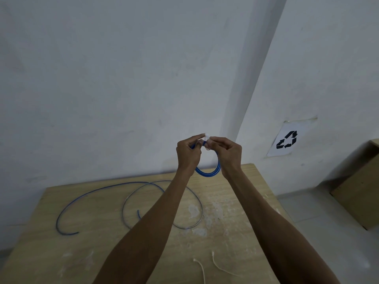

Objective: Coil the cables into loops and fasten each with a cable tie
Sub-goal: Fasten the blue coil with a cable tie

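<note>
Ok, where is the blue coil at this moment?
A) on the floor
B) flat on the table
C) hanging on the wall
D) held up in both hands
D: the left hand and right hand both pinch the top of the coil, which is lifted off the table.

— What is the worktop [92,253] like?
— It is pale wood, blotched with white smears [193,210] toward its right side.
— And behind it?
— A plain whitish wall [123,78] with a projecting corner running up it. A paper sheet [287,139] printed with a black recycling symbol is stuck low on the right.
— Below that?
— A tan box [359,191] stands on the grey floor [320,232], apart from the worktop.
</note>
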Tool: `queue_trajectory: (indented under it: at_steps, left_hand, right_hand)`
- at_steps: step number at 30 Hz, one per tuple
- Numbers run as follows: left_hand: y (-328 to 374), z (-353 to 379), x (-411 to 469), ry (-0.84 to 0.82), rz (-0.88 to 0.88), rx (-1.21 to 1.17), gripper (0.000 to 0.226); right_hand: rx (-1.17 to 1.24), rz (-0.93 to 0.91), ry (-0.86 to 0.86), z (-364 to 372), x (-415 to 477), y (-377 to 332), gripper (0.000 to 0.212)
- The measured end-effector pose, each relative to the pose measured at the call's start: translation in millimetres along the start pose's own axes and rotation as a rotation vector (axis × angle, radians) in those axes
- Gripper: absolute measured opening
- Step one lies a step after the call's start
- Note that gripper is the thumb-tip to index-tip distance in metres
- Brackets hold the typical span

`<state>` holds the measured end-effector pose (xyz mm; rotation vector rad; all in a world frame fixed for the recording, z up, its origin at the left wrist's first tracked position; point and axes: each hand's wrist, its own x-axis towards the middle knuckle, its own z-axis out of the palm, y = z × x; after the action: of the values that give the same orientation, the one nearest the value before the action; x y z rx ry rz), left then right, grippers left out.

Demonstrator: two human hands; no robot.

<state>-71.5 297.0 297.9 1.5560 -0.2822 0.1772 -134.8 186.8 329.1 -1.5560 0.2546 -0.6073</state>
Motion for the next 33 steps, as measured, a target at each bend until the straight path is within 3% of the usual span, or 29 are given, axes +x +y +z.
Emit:
queue_trajectory:
  at_steps: [7,14,20,26,33]
  left_hand:
    - [5.9,1.0,-3.1,-0.02,0.123,0.055,0.024]
    - [0.2,7.3,0.7,0.022,0.031,0.031,0.02]
    - [-1.8,3.2,2.2,-0.034,0.023,0.057,0.022]
    - [-0.4,-0.4,1.1,-0.187,0.076,0.099,0.024]
    - [-2.1,2.9,-15.5,-0.263,0.083,0.123,0.021]
  right_hand:
    - [0.04,0.051,0.022,0.3,-1.0,5.4,0.02]
    - [-0.23,-0.073,0.059,6.9,8.8,0.7,0.022]
    - [-0.206,0.076,-0.012,-4.9,22.3,-14.6,0.008]
    - [-0.117,0.456,-0.17,-14.7,44.2,-32.4,0.01]
    - [-0.005,0.478,0.078,-6.4,61.7,-24.4,0.011]
